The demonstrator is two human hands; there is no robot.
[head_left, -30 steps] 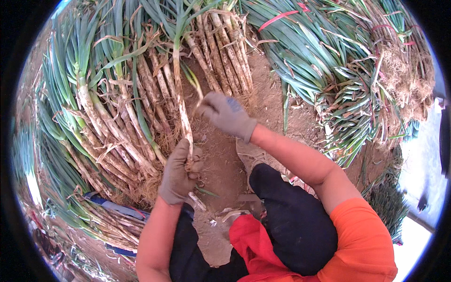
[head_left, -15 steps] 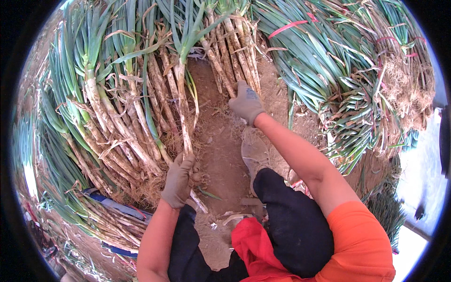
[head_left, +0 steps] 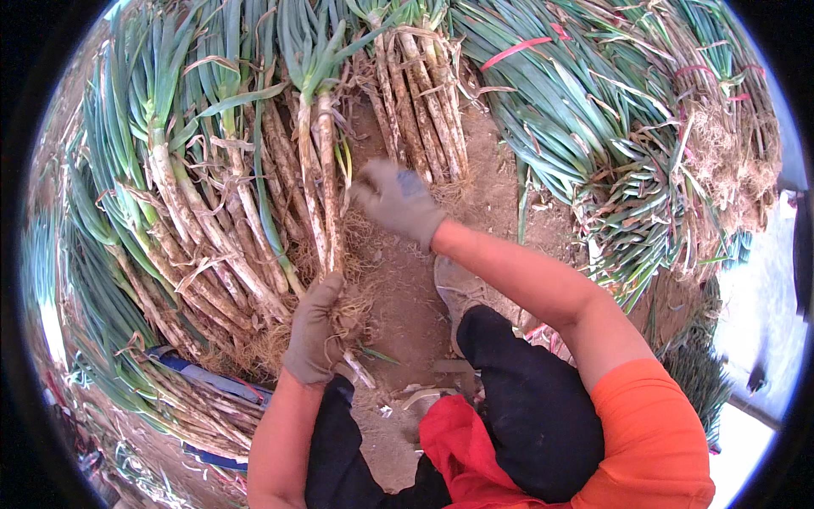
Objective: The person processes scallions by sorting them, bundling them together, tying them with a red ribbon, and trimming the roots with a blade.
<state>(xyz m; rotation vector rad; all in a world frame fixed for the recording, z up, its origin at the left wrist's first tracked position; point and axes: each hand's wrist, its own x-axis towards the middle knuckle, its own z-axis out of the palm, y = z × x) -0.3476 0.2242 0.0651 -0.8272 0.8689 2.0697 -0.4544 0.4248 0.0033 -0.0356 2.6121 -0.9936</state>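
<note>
My left hand (head_left: 314, 331), in a grey-beige work glove, is closed around the root ends of a couple of long green onions (head_left: 320, 187). Their soil-stained pale stems point away from me, with leafy tops at the far end. My right hand (head_left: 397, 202), gloved alike, is a little to the right of these stems, near a thin yellow-green leaf. Motion smears its fingers, so their grip is unclear. Just beyond the right hand lies a small group of green onions (head_left: 424, 110), roots toward me. A large heap of green onions (head_left: 212, 212) spreads along the left.
Bundles of green onions (head_left: 551, 110) tied with red bands lie at the right, some with their roots (head_left: 729, 178) turned toward me. Brown soil (head_left: 398, 297) shows between the heaps. My shoe (head_left: 458, 288) stands there, and a stem piece (head_left: 360, 371) lies by my left hand.
My right hand has moved left and slightly nearer, away from the group of green onions beyond it. Another stem now lies alongside the one in my left hand.
</note>
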